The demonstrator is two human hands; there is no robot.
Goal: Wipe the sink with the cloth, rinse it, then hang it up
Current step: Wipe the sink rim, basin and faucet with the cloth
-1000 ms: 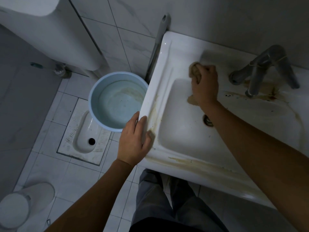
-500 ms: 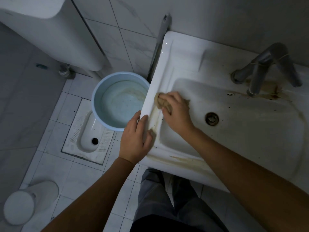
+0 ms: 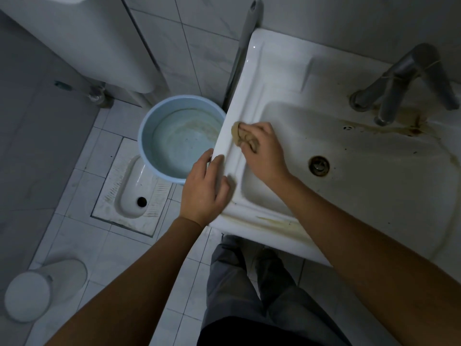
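Observation:
A white sink (image 3: 279, 78) with brown stains fills the right half of the head view. My right hand (image 3: 264, 151) presses a small tan cloth (image 3: 238, 132) against the sink's left rim, fingers closed over it. Gripping the sink's front left corner is my left hand (image 3: 204, 191), thumb on top of the rim and fingers curled over the edge. The drain (image 3: 318, 166) sits in the basin's middle. A grey metal tap (image 3: 401, 83) stands at the back right, with rust stains below it.
A light blue basin (image 3: 179, 136) stands on the floor just left of the sink, partly over a white squat toilet pan (image 3: 129, 193). A white bin (image 3: 42, 288) sits at the lower left. A grey pole (image 3: 243, 46) leans in the corner. My legs (image 3: 249, 283) are below the sink.
My right hand has carried the cloth from the sink's back ledge to its left rim, then slightly further up that rim. My left hand has stayed on the corner.

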